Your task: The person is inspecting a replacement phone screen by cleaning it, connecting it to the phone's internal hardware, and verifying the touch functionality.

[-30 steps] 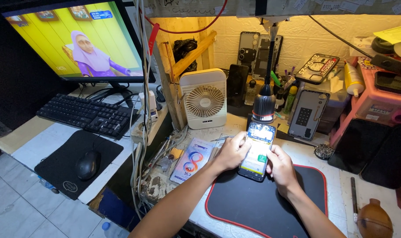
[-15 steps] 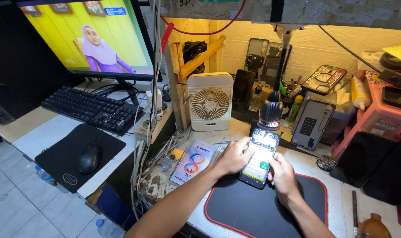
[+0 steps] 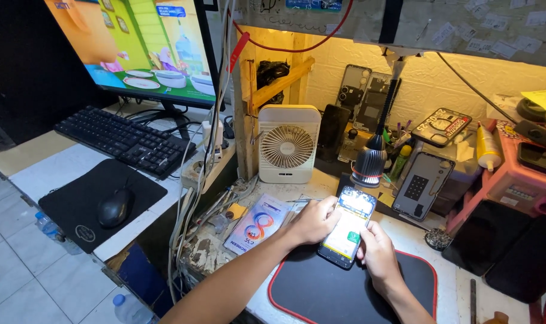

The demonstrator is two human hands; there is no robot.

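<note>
A single large monitor [image 3: 135,48] is glowing at eleven o'clock of the scene, tilted toward the seat so it can be watched while working, and one black keyboard [image 3: 124,140] is lying just below it at ten o'clock within easy reach. Two dark mats are taking up the bench: a black mouse pad [image 3: 75,204] at nine o'clock carrying one mouse [image 3: 114,207], and a red-edged work mat [image 3: 357,294] at six o'clock, apparently laid there to give small parts a soft bed. One white desk fan [image 3: 287,144] is standing upright at twelve o'clock of the hands, facing the worker. One lamp head [image 3: 369,165] is hanging right over the phone, probably to light it closely. The smartphone [image 3: 347,227] is sitting at the centre, raised over the mat's far edge with its screen lit and facing up. The left hand [image 3: 314,221] is gripping the phone's left side, fingers wrapped around the edge, while the right hand [image 3: 378,252] is closing on its lower right edge at four o'clock, so both are steadying it. One flat printed box [image 3: 256,224] is lying at nine o'clock of the left hand.
</note>
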